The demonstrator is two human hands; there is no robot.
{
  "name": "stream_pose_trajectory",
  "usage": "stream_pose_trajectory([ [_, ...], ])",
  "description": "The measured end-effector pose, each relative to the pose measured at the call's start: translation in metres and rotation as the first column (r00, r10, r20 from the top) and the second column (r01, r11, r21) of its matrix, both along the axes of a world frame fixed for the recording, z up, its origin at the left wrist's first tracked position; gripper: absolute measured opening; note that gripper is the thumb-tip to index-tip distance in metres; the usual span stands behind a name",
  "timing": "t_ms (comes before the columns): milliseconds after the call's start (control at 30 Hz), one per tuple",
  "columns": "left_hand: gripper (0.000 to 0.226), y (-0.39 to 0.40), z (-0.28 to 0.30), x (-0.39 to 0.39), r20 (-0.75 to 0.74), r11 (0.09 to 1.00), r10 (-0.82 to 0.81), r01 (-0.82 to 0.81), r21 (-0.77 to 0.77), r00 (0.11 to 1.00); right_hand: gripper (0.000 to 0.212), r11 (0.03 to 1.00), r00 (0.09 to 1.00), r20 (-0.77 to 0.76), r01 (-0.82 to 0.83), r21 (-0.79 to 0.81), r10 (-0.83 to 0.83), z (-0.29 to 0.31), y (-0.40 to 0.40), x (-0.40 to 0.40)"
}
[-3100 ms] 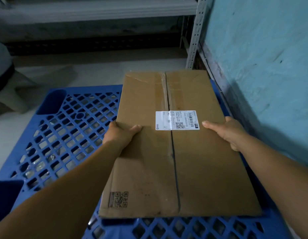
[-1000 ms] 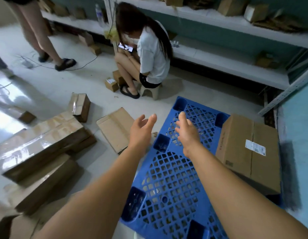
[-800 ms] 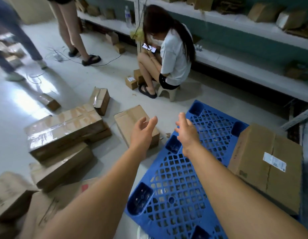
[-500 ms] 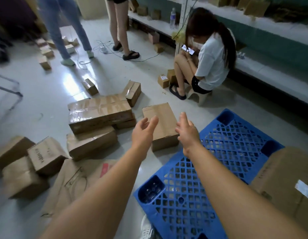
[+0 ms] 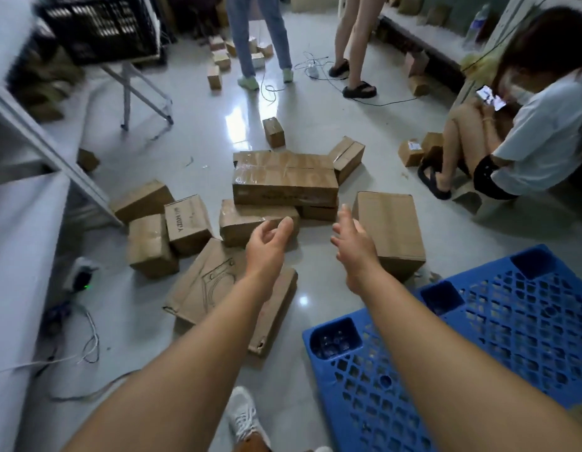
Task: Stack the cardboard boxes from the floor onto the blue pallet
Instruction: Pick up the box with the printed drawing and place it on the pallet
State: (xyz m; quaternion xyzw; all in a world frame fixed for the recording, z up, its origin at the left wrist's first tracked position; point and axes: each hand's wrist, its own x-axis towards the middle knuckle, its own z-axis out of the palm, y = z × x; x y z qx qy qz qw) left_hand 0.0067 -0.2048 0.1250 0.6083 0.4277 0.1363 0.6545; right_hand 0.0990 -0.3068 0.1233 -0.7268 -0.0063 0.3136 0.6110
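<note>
While both hands, the left hand and right hand, reach out relaxed and empty, cardboard boxes lie scattered on the floor beside the blue pallet.

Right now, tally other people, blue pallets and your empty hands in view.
Other people: 3, one in jeans, one bare-legged, one seated
Blue pallets: 1
Empty hands: 2, left hand, right hand
Total: 6

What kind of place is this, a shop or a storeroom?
Probably a storeroom or packing room: cardboard boxes lie loose on the floor, a blue pallet waits beside them, and a metal shelf stands at the left.
</note>
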Motion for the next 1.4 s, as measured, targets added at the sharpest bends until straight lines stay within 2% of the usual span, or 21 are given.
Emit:
stream_pose_trajectory([
  [200,0.072,0.076,-0.025,-0.046,-0.042,0.99,0.135,-0.136,-0.033,0.99,0.059,0.995,0.994,-0.047,-0.103,0.009,0.103,-0.007,0.084,-0.031],
  [333,0.076,0.131,-0.044,-0.07,-0.053,0.97,0.225,-0.229,-0.087,0.973,0.06,0.989,0.99,-0.026,-0.143,-0.027,0.142,-0.017,0.151,-0.05],
  [700,0.084,0.244,-0.123,-0.125,-0.238,0.926,0.349,-0.373,-0.06,0.906,0.065,0.952,0.965,-0.107,-0.254,-0.169,0.238,-0.091,0.28,-0.073],
  [833,0.088,0.261,-0.162,-0.132,-0.291,0.902,0.384,-0.423,-0.082,0.876,0.069,0.923,0.948,-0.128,-0.313,-0.226,0.29,-0.132,0.306,-0.06],
  [1000,0.085,0.271,-0.217,-0.123,-0.341,0.869,0.431,-0.486,-0.092,0.835,0.061,0.86,0.911,-0.156,-0.413,-0.3,0.383,-0.191,0.331,-0.038],
  [1133,0.089,0.277,-0.27,-0.109,-0.39,0.814,0.495,-0.571,-0.103,0.776,0.062,0.781,0.864,-0.195,-0.504,-0.37,0.465,-0.246,0.345,-0.017],
  [1400,0.088,0.27,-0.386,-0.083,-0.52,0.73,0.511,-0.665,-0.159,0.685,0.069,0.617,0.779,-0.251,-0.614,-0.493,0.575,-0.373,0.354,0.031],
])
